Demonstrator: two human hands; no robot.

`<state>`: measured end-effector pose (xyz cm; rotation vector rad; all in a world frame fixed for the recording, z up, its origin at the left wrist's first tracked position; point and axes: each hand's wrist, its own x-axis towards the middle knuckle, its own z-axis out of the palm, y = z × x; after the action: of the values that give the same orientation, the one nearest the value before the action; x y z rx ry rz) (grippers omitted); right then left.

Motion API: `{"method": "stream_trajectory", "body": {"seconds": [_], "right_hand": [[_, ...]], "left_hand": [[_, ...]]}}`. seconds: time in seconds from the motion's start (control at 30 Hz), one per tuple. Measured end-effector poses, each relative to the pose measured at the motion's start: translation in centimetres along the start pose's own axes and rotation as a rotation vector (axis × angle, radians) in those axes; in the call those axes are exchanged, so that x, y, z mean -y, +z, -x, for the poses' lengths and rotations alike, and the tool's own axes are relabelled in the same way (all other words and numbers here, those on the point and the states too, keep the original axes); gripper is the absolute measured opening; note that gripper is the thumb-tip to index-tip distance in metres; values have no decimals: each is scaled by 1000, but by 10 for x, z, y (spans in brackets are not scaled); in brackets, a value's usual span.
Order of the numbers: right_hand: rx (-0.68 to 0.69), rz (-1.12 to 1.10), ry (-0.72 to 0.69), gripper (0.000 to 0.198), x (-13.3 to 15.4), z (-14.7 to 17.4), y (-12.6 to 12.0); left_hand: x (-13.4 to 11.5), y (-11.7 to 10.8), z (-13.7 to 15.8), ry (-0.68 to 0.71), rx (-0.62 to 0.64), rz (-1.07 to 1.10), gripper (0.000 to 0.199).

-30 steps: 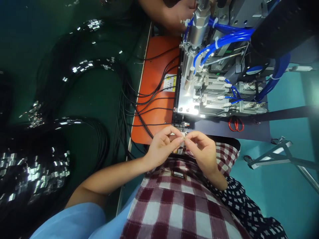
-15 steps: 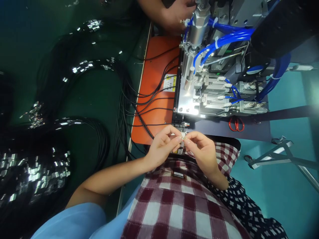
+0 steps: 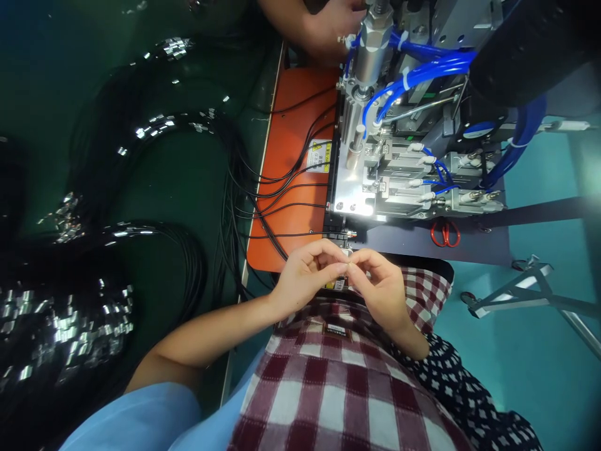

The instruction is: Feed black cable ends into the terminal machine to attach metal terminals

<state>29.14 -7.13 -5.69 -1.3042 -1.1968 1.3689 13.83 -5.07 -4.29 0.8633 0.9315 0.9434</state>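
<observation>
My left hand [image 3: 307,272] and my right hand [image 3: 379,282] meet fingertip to fingertip in front of my apron, at the near end of the machine. Each hand pinches with thumb and forefinger. Whatever sits between the tips is tiny and mostly covered, so its kind cannot be made out. Just beyond the fingers lies the end of the machine's black rail, where a black cable [image 3: 282,237] runs to a small metal fitting [image 3: 350,235]. Below the fingertips a small label [image 3: 337,284] shows partly.
An orange plate [image 3: 291,150] carries several black cables into the machine [image 3: 399,156], which has blue air hoses [image 3: 436,66]. Red-handled scissors [image 3: 445,235] lie at its right. Bundled cables with shiny ends [image 3: 70,326] cover the dark green surface at left. Another person's hand [image 3: 328,31] is at the top.
My fingertips have drawn closer together, and the small pale thing between them is now more covered. My left hand shifted slightly. The other person's hand hardly moved.
</observation>
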Motion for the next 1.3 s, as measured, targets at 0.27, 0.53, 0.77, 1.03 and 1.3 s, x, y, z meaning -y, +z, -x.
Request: {"method": "stream_trajectory", "body": {"seconds": [0.27,0.53,0.77,1.03,1.3], "right_hand": [[-76,181,-195,11,-4,2,4],[65,-84,45,9,1,0,0],[-36,81,-105,11,1,1,4],[-45,219,-287,12,-4,4,5],[-57,141,-197,11,-2,1,2]], "left_hand": [[-3,0,5,-123,9,-45,17],[-2,2,4,63,39,-106,15],[-7,2,3,-57,-21,-37,18],[-2,-1,3,-153,-35,140,23],[-5,-3,-3,-220,6,112,24]]}}
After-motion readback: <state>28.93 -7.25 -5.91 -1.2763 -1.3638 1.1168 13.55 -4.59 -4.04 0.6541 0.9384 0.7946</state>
